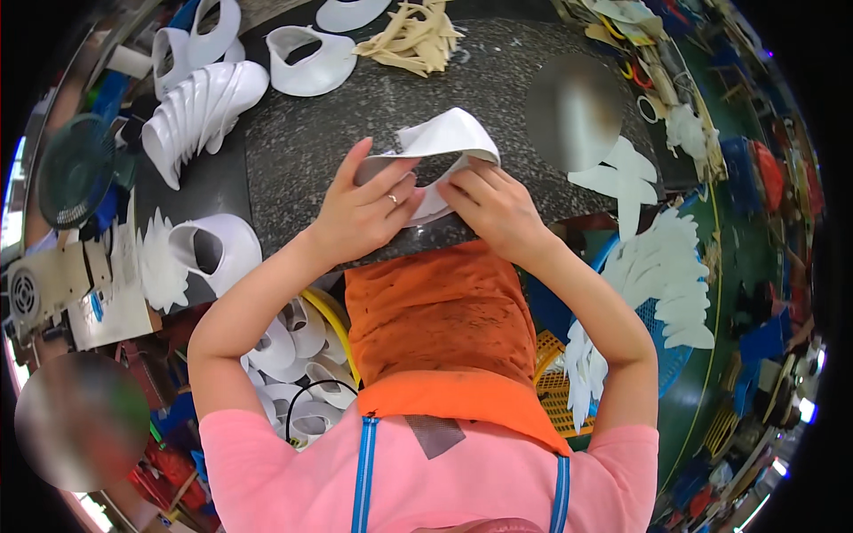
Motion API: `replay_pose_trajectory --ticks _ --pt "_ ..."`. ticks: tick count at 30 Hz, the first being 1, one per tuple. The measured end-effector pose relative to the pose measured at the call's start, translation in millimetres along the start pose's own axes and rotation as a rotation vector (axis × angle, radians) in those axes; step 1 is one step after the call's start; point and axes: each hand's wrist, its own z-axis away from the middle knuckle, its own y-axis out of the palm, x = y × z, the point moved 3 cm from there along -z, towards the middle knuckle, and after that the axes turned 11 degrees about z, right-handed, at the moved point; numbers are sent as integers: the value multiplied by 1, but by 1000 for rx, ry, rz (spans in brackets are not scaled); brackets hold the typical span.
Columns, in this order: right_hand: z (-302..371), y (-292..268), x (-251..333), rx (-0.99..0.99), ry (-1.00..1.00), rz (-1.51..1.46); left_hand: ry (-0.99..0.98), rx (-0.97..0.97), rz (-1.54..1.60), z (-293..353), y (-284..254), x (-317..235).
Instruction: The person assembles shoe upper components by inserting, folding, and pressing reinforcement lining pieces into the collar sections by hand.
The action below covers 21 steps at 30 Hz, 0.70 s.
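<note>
Above the near edge of the dark speckled table (293, 160), I hold a white shoe upper (453, 133) with both hands. It is bent into an open loop, its broad side turned up and away from me. On its left side, my left hand (369, 209), with a ring on one finger, grips the edge; the index finger sticks up free. My right hand (502, 209) pinches the upper's right end, fingers curled inward over the rim. The thumbs are mostly hidden. An orange apron (435, 311) covers my lap just below the hands.
Nested white uppers (209, 111) and a single upper (311, 67) stand far left, beside tan strips (413, 37). Another upper (222, 249) sits near my left forearm. White cut pieces (626, 178) lie at right, more (662, 275) over a blue basket (673, 360). A yellow-rimmed tub (330, 306) holds uppers.
</note>
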Motion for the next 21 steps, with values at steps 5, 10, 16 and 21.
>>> replay_pose_trajectory --ticks 5,10,16,21 --pt "3 2 1 50 -32 12 28 0 11 2 2 -3" --pt "2 2 -1 65 -84 32 71 6 -14 2 5 -5" --pt "-1 0 3 101 -49 23 33 24 -11 4 4 -7" --pt "-5 -2 15 233 -72 179 3 44 35 0 1 -7"
